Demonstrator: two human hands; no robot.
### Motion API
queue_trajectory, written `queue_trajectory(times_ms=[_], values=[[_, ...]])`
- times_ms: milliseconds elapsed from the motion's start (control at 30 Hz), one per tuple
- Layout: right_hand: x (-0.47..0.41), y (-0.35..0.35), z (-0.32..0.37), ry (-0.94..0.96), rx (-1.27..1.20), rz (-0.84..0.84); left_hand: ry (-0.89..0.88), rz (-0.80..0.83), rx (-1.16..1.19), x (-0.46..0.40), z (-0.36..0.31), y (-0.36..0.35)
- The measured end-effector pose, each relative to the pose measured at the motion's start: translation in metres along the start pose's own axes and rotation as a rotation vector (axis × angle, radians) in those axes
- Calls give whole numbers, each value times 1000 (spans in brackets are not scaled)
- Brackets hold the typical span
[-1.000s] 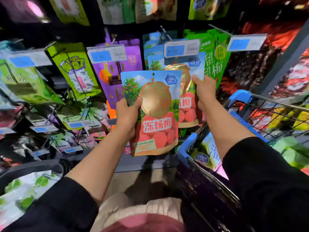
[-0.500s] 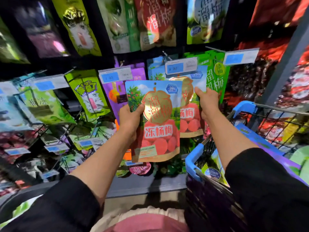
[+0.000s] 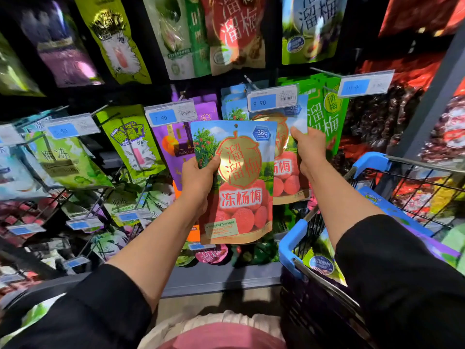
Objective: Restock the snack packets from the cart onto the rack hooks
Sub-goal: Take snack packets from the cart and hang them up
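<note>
The shiny blue and red snack packet with the gold fruit shape (image 3: 235, 182) was up in front of the rack, in your left hand (image 3: 198, 176). It hung just below the white and blue price tag (image 3: 273, 100) and was not on a hook yet. The little round hole (image 3: 236, 125) at its top edge was easy to see.

To do this step well, I think you needed to bring that hole level with the tip of the thin metal hook (image 3: 250, 81) that poked out above the tag. Then you could push the packet straight back, so it slid on and did not bend or tear. Keeping the packet flat would have helped it sit neatly with the others.

Your left hand gripped the packet by its left edge, with the thumb curled over the front. Your right hand (image 3: 308, 148) held the same kind of packet already hanging on the rack (image 3: 289, 177), fingers closed on its right side. That looked like you were steadying it or moving it aside. The wire cart with blue plastic corners (image 3: 292, 244) stood just to your right, with more packets inside.
</note>
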State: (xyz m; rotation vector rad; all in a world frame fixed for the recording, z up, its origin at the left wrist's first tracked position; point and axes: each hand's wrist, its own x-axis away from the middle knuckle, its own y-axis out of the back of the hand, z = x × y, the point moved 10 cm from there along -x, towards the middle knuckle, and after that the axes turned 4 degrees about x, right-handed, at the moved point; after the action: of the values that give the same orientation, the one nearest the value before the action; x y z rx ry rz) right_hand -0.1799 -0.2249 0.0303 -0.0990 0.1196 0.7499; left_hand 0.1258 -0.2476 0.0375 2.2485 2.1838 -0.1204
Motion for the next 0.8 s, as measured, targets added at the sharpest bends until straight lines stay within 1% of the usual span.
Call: queue_trajectory(times_ms=[267,800], values=[[-4,-7,-3,-17,-30,12,3,-14,-9,-2,-1,4],[-10,-4,-23,-38,44,-76,7,7,-78,-5,11,-3]])
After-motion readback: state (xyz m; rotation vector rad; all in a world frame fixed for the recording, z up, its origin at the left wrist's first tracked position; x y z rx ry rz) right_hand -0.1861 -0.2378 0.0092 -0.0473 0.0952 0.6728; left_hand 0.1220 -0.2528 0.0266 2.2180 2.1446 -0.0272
